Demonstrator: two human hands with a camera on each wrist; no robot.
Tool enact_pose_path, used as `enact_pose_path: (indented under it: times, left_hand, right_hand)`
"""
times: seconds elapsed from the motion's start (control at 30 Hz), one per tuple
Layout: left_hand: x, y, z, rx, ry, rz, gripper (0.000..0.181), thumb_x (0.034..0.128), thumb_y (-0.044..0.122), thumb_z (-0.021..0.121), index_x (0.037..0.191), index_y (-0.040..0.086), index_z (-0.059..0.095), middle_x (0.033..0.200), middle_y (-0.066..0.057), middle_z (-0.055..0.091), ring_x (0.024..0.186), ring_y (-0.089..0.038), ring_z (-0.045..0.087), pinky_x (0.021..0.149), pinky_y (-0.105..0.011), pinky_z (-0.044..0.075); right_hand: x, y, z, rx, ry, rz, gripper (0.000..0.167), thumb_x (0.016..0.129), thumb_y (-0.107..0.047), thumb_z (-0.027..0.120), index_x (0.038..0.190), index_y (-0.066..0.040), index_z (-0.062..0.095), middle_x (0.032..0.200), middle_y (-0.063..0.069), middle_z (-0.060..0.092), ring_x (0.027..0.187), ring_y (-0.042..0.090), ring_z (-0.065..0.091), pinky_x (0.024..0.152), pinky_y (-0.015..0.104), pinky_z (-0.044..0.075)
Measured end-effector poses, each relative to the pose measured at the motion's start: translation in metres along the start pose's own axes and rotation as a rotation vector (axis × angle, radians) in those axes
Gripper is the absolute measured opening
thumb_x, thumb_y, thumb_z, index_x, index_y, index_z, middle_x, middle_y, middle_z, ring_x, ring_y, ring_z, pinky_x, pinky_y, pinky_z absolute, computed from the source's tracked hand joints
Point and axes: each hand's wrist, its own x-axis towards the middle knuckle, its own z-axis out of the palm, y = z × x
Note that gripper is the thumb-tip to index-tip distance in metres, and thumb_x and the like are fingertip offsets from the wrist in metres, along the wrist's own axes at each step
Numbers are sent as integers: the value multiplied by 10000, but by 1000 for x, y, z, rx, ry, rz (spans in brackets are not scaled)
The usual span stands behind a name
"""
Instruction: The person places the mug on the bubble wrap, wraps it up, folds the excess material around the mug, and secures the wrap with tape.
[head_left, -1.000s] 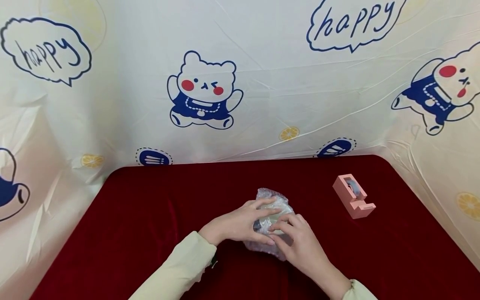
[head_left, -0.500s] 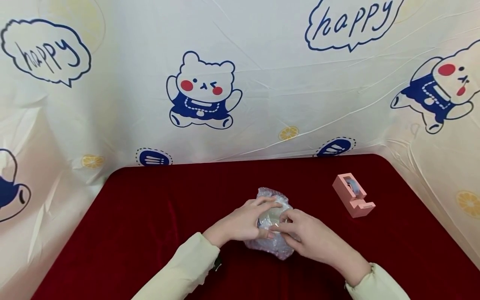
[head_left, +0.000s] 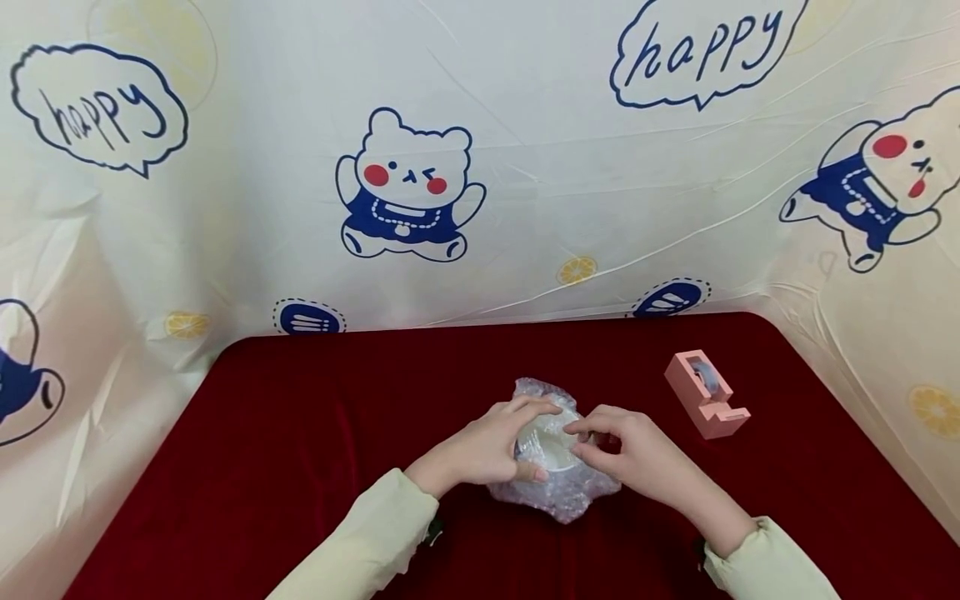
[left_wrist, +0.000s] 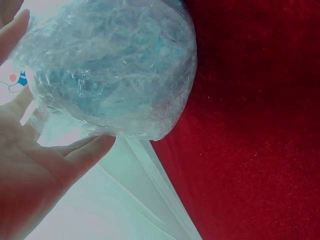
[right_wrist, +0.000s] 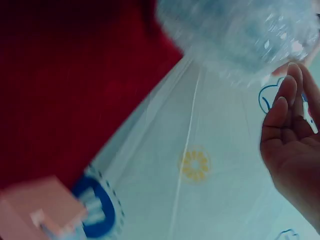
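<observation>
A pale round object with a curved rim point(head_left: 553, 446) sits in crinkled bubble wrap point(head_left: 558, 497) near the middle of the red-covered table. My left hand point(head_left: 491, 446) holds the bundle from its left side, thumb at the near side and fingers over the far side. In the left wrist view, the fingers lie around the clear wrapping point(left_wrist: 120, 65). At the bundle's right edge, my right hand point(head_left: 626, 446) has its thumb and curled forefinger at the wrap. In the right wrist view, the fingertips touch the wrap point(right_wrist: 240, 40). What the wrap encloses is only partly visible.
A pink tape dispenser point(head_left: 707, 394) with a roll of tape stands at the right rear of the red tablecloth point(head_left: 337, 417). Behind and beside the table hangs a white curtain point(head_left: 525, 167) printed with bears and orange slices.
My right hand has drawn back to the right, and a flap of bubble wrap has spread out at the near right. More of the round rim shows. My left hand stays almost in place.
</observation>
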Motion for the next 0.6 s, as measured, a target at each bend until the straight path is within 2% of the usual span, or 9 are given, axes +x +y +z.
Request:
enact_pose_path:
  times: [0.1,0.23,0.4,0.6]
  left_hand:
    - [1,0,1,0,7,4,759,815,374,741,1459,304,346,1508,38,346,1392,-313,314,1045,-532,392]
    - [2,-1,1,6,19,7,758,803,361,754,1447,302,359,1491,42,365,1377,-302,330,1034,-516,404]
    - [2,-1,1,17,25,10,760,805,364,753,1449,303,355,1486,39,371,1374,-300,338,1040,-504,402]
    - [1,-1,1,11,22,4,765,804,366,752,1452,312,349,1496,47,357,1385,-291,323,1053,-504,390]
  right_hand:
    - [1,-1,-1,164,-50,88,326,851,-298,714,1063,-51,698,840,-11,624,737,13,509,621,193,469]
    - [4,-4,-6,267,-116,170,340,849,-307,716,1032,-21,693,821,19,630,727,41,525,617,200,468]
    - [6,-3,-12,320,-152,215,291,891,-266,671,1010,-2,696,827,57,652,699,52,533,601,204,463]
    - [7,-2,-16,322,-132,219,222,921,-204,629,992,-5,694,872,80,660,719,57,532,622,209,475]
